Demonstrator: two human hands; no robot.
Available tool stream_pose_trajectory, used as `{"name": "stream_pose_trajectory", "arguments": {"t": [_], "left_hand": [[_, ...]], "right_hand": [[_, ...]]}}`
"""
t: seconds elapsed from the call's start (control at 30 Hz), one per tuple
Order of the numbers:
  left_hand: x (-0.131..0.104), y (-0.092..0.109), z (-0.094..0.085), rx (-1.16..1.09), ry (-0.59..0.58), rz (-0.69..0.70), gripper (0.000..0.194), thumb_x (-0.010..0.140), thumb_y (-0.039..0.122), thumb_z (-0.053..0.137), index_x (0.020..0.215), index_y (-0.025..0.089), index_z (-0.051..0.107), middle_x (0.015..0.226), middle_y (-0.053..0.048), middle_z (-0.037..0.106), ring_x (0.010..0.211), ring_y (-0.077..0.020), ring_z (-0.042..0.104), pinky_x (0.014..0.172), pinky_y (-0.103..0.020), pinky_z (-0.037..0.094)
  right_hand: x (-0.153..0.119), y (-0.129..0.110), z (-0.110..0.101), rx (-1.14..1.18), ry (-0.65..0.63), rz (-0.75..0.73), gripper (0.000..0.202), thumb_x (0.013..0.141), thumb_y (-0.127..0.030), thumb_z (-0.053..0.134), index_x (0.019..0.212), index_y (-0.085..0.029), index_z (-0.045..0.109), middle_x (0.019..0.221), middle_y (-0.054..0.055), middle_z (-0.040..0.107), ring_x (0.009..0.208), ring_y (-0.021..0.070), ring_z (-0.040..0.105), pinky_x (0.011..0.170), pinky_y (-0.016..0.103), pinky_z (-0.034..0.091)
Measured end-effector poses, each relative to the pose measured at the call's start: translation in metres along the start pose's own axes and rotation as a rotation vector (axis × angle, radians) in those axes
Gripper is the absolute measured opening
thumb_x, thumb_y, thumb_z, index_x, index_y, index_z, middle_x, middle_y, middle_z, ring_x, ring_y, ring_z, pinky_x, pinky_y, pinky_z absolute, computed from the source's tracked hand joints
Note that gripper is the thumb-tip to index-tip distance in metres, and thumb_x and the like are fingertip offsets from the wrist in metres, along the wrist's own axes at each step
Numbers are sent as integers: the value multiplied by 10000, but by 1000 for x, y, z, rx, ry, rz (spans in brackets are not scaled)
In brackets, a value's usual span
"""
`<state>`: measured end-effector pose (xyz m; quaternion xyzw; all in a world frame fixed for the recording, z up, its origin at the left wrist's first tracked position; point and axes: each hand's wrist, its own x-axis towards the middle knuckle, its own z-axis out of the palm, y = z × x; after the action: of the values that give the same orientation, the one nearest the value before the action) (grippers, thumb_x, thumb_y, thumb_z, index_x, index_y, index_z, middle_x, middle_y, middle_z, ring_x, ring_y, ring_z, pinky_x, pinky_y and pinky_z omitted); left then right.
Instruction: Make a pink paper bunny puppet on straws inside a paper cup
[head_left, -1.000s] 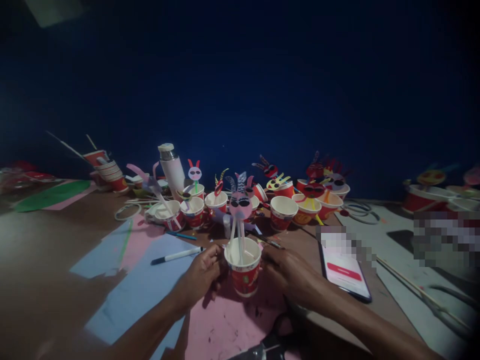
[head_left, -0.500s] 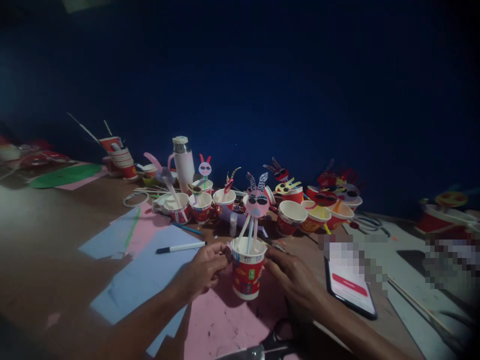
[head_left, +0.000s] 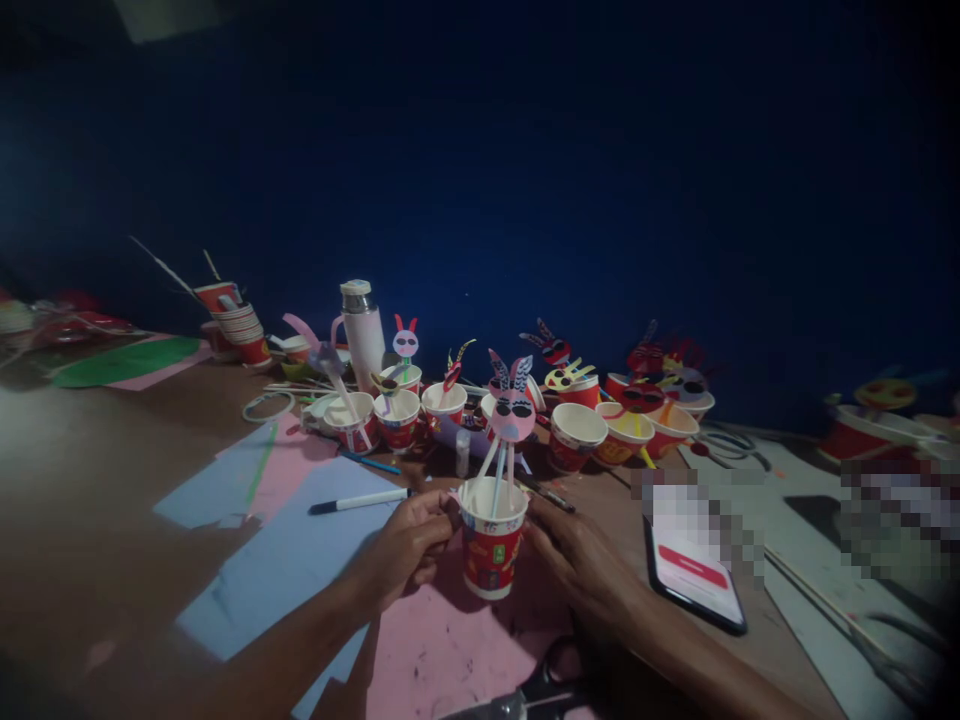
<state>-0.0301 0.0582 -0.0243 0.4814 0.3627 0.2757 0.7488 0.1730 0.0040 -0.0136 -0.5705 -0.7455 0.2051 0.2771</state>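
Observation:
A red patterned paper cup (head_left: 493, 555) with a white rim is upright over pink paper, between my two hands. Thin strips rise from inside it to a pink paper rabbit face (head_left: 513, 416) with dark eyes and patterned ears. My left hand (head_left: 416, 540) has its fingers closed at the cup's left rim, thumb and forefinger pinched together. On the other side, my right hand (head_left: 589, 555) has its fingers bent against the cup's right edge; their tips are partly hidden. Black-handled scissors (head_left: 551, 690) lie close in front, on the pink paper sheet (head_left: 427, 650).
Several paper cups with paper faces, one cup (head_left: 577, 435) without, stand behind. A white flask (head_left: 364, 340) and stacked cups (head_left: 244, 335) are at back left. A marker (head_left: 360, 501) lies by blue paper (head_left: 262, 575). On the right are a phone (head_left: 694, 570) and thin sticks (head_left: 817, 600).
The view has shifted slightly, so most things sit a little further left and lower. Both hands stay at the cup's sides, and the rabbit face has dipped slightly toward the cup.

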Motion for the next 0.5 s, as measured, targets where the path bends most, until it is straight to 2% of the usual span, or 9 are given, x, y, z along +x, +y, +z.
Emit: {"name": "stream_pose_trajectory", "arguments": {"t": [0.17, 0.33, 0.5], "left_hand": [[-2, 3, 5, -60, -8, -8, 149, 758, 291, 546, 770, 198, 431, 467, 115, 238, 384, -33, 111, 341, -136, 146], [2, -1, -2, -126, -12, 18, 132, 765, 278, 543, 785, 199, 440, 463, 117, 238, 375, -28, 108, 345, -134, 148], [5, -3, -7, -154, -7, 34, 123, 774, 277, 527, 838, 201, 454, 470, 117, 236, 378, -32, 102, 344, -132, 183]], "right_hand": [[1, 1, -3, 39, 10, -16, 235, 893, -261, 310, 886, -176, 530, 841, 70, 594, 778, 190, 546, 767, 317, 417], [0, -3, -4, 101, 12, -11, 233, 882, -220, 317, 883, -178, 547, 814, 56, 597, 755, 185, 544, 750, 305, 414], [0, -3, -1, 142, 99, 8, 189, 861, -199, 369, 965, -175, 525, 850, 48, 604, 784, 181, 556, 719, 293, 405]]}}
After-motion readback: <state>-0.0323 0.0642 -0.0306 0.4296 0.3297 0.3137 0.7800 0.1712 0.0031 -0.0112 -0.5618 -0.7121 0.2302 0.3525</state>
